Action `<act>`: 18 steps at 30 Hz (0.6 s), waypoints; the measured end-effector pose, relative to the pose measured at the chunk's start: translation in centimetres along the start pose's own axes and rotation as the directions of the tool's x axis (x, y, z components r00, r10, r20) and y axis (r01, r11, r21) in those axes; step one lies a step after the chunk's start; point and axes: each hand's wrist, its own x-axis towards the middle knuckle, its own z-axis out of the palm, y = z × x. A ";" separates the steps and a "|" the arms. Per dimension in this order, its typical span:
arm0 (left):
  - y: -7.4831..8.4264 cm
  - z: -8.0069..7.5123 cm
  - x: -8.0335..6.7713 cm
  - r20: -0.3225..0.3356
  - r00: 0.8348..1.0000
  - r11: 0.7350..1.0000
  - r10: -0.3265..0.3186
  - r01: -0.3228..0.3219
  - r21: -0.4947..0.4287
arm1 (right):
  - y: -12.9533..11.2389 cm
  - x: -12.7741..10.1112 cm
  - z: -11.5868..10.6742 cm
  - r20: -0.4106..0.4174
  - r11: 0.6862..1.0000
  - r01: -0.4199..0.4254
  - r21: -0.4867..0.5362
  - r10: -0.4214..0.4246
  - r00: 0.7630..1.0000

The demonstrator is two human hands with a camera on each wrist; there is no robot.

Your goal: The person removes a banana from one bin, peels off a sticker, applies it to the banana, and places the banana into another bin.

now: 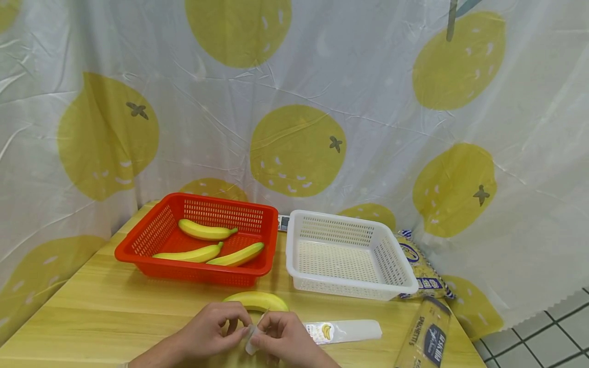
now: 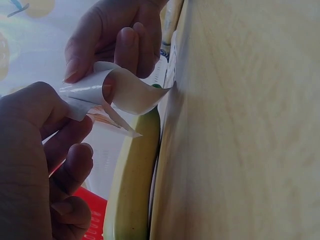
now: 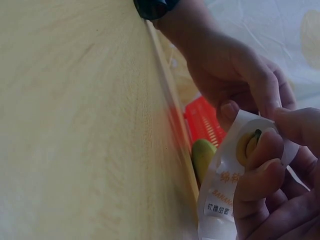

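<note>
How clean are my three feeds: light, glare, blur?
Head: bright, fairly even light, the white basket sharp enough to show its mesh; left wrist: dimmer, left hand shaded, a glossy streak on the label, table grain soft; right wrist: also dim, table grain soft, the label's visible print partly legible.

We've got our left hand (image 1: 209, 327) and right hand (image 1: 289, 335) down around six o'clock in the head view, both pinching, super close together, fingers (image 2: 72, 162) bent. Left forearm (image 1: 161, 351) slants off toward eight, right wrist (image 1: 322, 359) toward four.
</note>
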 end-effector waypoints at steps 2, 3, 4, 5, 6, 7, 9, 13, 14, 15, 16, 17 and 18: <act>0.0 0.0 0.0 0.000 1.000 1.000 -0.005 0.005 -0.002 | 0.0 0.0 0.0 0.001 1.000 0.004 0.002 -0.004 1.000; 0.0 0.0 0.0 0.000 1.000 1.000 -0.007 0.007 -0.004 | 0.0 0.0 0.0 0.001 1.000 0.008 0.003 -0.008 1.000; -0.1 0.0 -0.1 0.000 1.000 1.000 -0.011 0.011 -0.005 | 0.0 0.0 0.0 0.001 1.000 0.009 0.007 -0.009 1.000; -0.1 0.0 -0.1 0.000 1.000 1.000 -0.015 0.015 -0.006 | 0.0 0.0 0.0 0.001 1.000 0.009 0.010 -0.009 1.000; -0.1 0.0 -0.1 0.000 1.000 1.000 -0.021 0.021 -0.006 | 0.0 0.0 0.0 0.002 1.000 0.018 0.012 -0.018 1.000; -0.1 0.0 -0.1 0.001 1.000 1.000 -0.025 0.025 -0.006 | 0.0 0.0 0.0 0.003 1.000 0.028 0.012 -0.028 1.000; -0.1 -0.1 -0.1 0.004 0.999 0.999 -0.032 0.032 -0.004 | 0.0 0.0 0.0 0.003 0.999 0.036 0.014 -0.036 0.999; -0.1 -0.2 -0.1 0.016 0.999 0.999 -0.052 0.052 -0.007 | 0.0 0.0 0.0 0.008 0.999 0.052 0.003 -0.052 0.999; -0.1 -0.2 -0.1 0.018 0.998 0.998 -0.057 0.057 -0.008 | -0.1 0.0 -0.1 0.009 0.999 0.043 0.001 -0.043 0.999; -0.1 -0.2 -0.1 0.020 0.998 0.998 -0.060 0.060 -0.007 | -0.1 0.0 -0.1 0.011 0.999 0.032 0.000 -0.032 0.999; -0.1 -0.3 -0.1 0.022 0.998 0.998 -0.063 0.063 -0.007 | -0.1 0.0 -0.1 0.012 1.000 0.020 -0.001 -0.020 1.000; 0.0 -0.3 -0.1 0.022 0.998 0.998 -0.067 0.067 -0.004 | -0.2 0.0 -0.1 0.013 1.000 0.007 -0.002 -0.006 1.000; 0.0 -0.3 -0.2 0.022 0.997 0.998 -0.067 0.067 -0.001 | -0.2 0.0 -0.1 0.014 1.000 -0.007 -0.003 0.007 1.000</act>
